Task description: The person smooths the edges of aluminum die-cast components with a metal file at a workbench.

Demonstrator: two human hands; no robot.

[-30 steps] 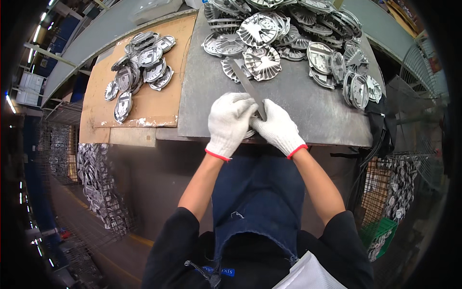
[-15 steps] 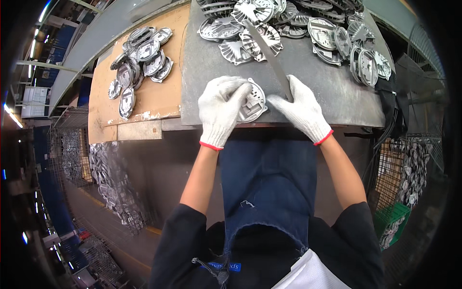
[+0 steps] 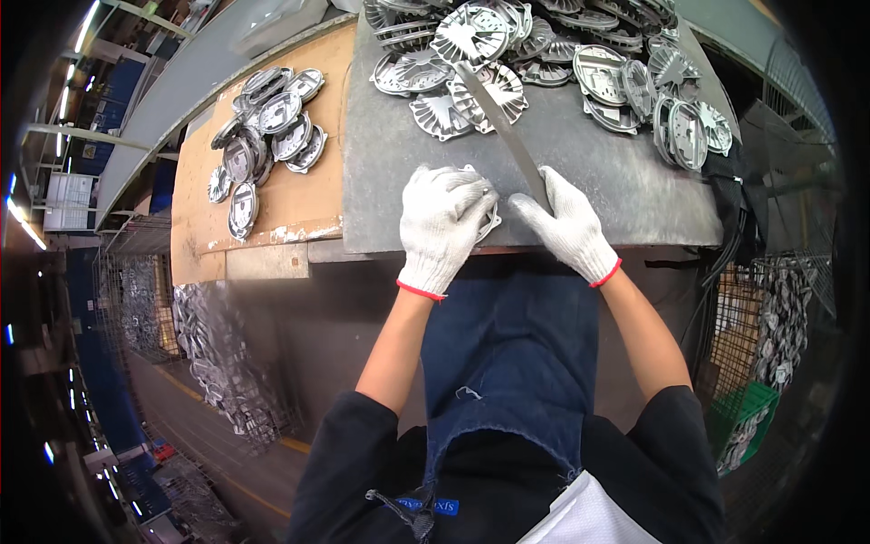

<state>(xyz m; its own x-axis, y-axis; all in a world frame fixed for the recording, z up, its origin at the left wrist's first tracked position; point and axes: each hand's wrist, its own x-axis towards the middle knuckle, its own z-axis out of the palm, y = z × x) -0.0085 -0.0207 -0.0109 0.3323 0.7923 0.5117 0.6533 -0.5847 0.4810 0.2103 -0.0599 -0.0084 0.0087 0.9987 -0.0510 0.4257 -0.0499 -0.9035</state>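
In a white knitted glove, my left hand [image 3: 444, 218] is closed over a round silver cast-metal part [image 3: 490, 224] at the table's near edge. The glove covers most of that part; only its right rim shows. My right hand [image 3: 566, 222], gloved the same way, grips the near end of a long flat metal file [image 3: 503, 122]. The file slants up and away to the left, its far tip over a heap of similar round castings [image 3: 471, 36]. A small gap separates the right hand from the part under my left.
On the left, brown cardboard [image 3: 308, 204] carries a smaller pile of castings [image 3: 276, 113]. More castings [image 3: 689, 131] lie at the right of the grey tabletop [image 3: 625, 181]. Wire cages of metal parts flank the table, and a green crate [image 3: 748, 422] stands low on the right.
My left hand has shifted right and now covers the casting, whose face was showing before. The right hand keeps the file at nearly the same slant.
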